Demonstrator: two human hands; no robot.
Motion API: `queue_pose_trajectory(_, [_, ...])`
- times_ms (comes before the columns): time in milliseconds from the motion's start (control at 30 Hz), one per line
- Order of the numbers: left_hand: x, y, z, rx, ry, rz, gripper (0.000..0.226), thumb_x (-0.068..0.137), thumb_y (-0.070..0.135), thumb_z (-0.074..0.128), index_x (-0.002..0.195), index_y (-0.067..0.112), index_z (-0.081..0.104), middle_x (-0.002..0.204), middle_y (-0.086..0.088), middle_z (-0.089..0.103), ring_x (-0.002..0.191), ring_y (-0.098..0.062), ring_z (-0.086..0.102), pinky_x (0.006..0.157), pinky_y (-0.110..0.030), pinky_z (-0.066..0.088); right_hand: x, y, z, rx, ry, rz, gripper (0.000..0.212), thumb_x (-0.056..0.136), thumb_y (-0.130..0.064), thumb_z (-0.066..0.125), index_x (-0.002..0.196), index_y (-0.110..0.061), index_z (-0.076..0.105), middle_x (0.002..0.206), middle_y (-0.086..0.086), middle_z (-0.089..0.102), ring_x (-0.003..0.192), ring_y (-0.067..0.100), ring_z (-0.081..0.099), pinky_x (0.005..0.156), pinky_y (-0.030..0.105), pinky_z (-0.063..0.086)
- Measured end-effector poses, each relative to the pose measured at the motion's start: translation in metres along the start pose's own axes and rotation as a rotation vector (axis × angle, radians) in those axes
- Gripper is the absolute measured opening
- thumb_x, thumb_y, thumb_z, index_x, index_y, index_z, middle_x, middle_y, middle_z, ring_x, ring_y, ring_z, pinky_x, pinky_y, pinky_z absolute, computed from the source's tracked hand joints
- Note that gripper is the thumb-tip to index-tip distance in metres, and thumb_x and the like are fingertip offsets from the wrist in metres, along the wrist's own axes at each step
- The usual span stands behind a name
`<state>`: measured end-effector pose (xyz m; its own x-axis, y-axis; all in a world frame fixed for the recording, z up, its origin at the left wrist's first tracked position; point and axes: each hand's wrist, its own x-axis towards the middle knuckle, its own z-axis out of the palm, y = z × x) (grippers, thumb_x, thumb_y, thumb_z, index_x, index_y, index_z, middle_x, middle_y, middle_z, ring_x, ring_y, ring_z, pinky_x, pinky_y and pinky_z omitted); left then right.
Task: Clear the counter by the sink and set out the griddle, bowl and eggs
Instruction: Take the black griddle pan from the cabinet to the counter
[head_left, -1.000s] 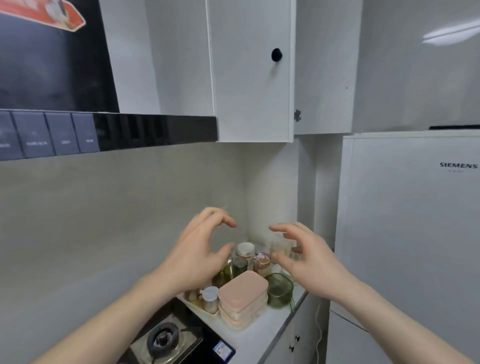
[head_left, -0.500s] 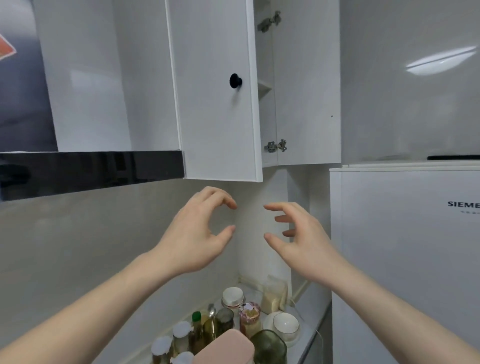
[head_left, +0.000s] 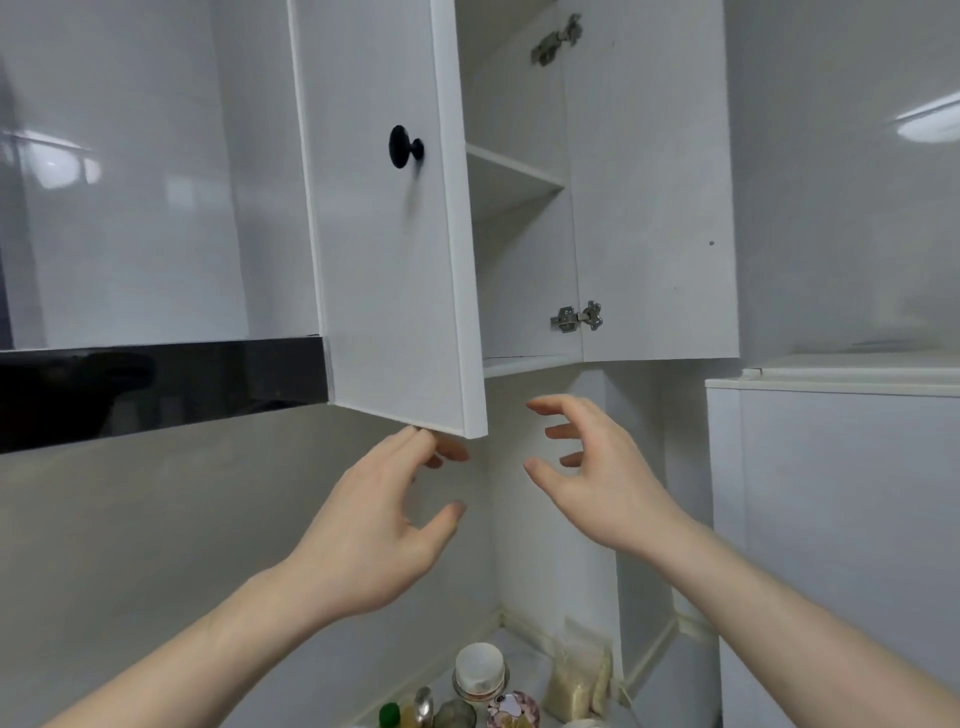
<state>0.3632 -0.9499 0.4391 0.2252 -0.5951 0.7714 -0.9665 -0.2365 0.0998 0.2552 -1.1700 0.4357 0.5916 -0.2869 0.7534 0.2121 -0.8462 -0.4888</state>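
Raised higher than half a second ago: left hand (head_left: 363, 540) up at cabinet door (head_left: 384, 234), fingertips perhaps touching its lower edge; right hand (head_left: 597, 478) beside, grip wide, holding nothing. Fridge lettering gone from view; no readable writing. Griddle, bowl, eggs unseen.

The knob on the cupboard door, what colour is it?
Black, seen in the head view: knob on the white cupboard door.

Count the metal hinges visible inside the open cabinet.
2. One hinge sits at the top of the cabinet interior; the other hinge is near its bottom. The door may hide more.
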Motion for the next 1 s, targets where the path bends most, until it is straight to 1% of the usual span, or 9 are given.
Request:
queue_pose_trajectory(100, [0.005,-0.003,0.013,0.046,0.025,-0.066,0.039,0.087,0.032,0.074,0.12,0.039,0.055,0.117,0.028,0.057,0.112,0.004,0.055,0.091,-0.021,0.046,0.031,0.026,0.007,0.053,-0.017,-0.039,0.048,0.09,-0.025,0.07,0.133,-0.037,0.052,0.131,-0.024,0.049,0.115,-0.003,0.054,0.094,0.028,0.052])
queue_pose_trajectory(200, [0.01,-0.001,0.027,0.073,0.066,-0.171,0.041,0.087,0.033,0.073,0.124,0.039,0.055,0.118,0.024,0.058,0.113,0.001,0.056,0.093,-0.023,0.047,0.061,0.051,0.017,0.119,-0.046,-0.087,0.048,0.087,-0.022,0.072,0.13,-0.034,0.055,0.129,-0.023,0.052,0.11,-0.001,0.057,0.093,0.03,0.052])
queue_pose_trajectory(367, [0.028,0.015,0.051,0.117,0.103,-0.278,0.042,0.086,0.03,0.069,0.124,0.04,0.053,0.121,0.024,0.056,0.115,-0.001,0.055,0.093,-0.025,0.049,0.109,0.082,0.03,0.154,-0.075,-0.144,0.049,0.085,-0.017,0.074,0.13,-0.027,0.059,0.131,-0.01,0.057,0.103,0.007,0.059,0.085,0.021,0.043])
queue_pose_trajectory(500, [0.053,0.023,0.07,0.235,0.103,-0.308,0.041,0.085,0.026,0.068,0.121,0.036,0.052,0.121,0.026,0.052,0.112,0.002,0.052,0.091,-0.02,0.045,0.146,0.094,0.049,0.169,-0.143,-0.158,0.047,0.087,-0.019,0.072,0.132,-0.024,0.058,0.133,-0.005,0.057,0.112,0.014,0.058,0.092,0.023,0.04])
queue_pose_trajectory(567, [0.068,0.016,0.079,0.282,0.117,-0.321,0.04,0.082,0.024,0.068,0.12,0.031,0.055,0.12,0.02,0.053,0.11,-0.002,0.052,0.09,-0.022,0.043,0.164,0.099,0.059,0.167,-0.16,-0.14,0.047,0.087,-0.016,0.07,0.132,-0.021,0.059,0.133,-0.001,0.058,0.119,0.018,0.058,0.099,0.026,0.042])
queue_pose_trajectory(667, [0.099,0.004,0.089,0.36,0.137,-0.394,0.041,0.081,0.025,0.068,0.12,0.027,0.056,0.123,0.013,0.052,0.115,-0.011,0.051,0.092,-0.028,0.044,0.191,0.107,0.065,0.149,-0.165,-0.083,0.047,0.087,-0.014,0.068,0.133,-0.018,0.06,0.134,0.005,0.058,0.124,0.025,0.057,0.108,0.034,0.043])
queue_pose_trajectory(767, [0.136,-0.013,0.094,0.426,0.137,-0.485,0.04,0.083,0.027,0.068,0.121,0.023,0.058,0.127,0.003,0.054,0.121,-0.019,0.051,0.101,-0.034,0.044,0.217,0.116,0.064,0.117,-0.168,-0.027,0.045,0.09,-0.015,0.063,0.134,-0.019,0.057,0.138,0.005,0.054,0.126,0.024,0.053,0.106,0.032,0.04])
queue_pose_trajectory(833, [0.164,-0.025,0.095,0.487,0.152,-0.527,0.038,0.084,0.028,0.068,0.12,0.019,0.061,0.124,-0.002,0.057,0.121,-0.025,0.052,0.102,-0.037,0.044,0.234,0.123,0.063,0.087,-0.143,-0.009,0.044,0.09,-0.015,0.06,0.134,-0.02,0.057,0.14,0.005,0.052,0.13,0.024,0.051,0.106,0.034,0.04])
queue_pose_trajectory(1000, [0.216,-0.052,0.093,0.559,0.175,-0.718,0.038,0.091,0.028,0.058,0.127,0.018,0.06,0.136,-0.007,0.051,0.128,-0.03,0.047,0.106,-0.038,0.043,0.256,0.132,0.063,-0.029,-0.171,0.02,0.048,0.091,-0.018,0.057,0.139,-0.02,0.052,0.145,0.005,0.048,0.134,0.027,0.046,0.105,0.039,0.043])
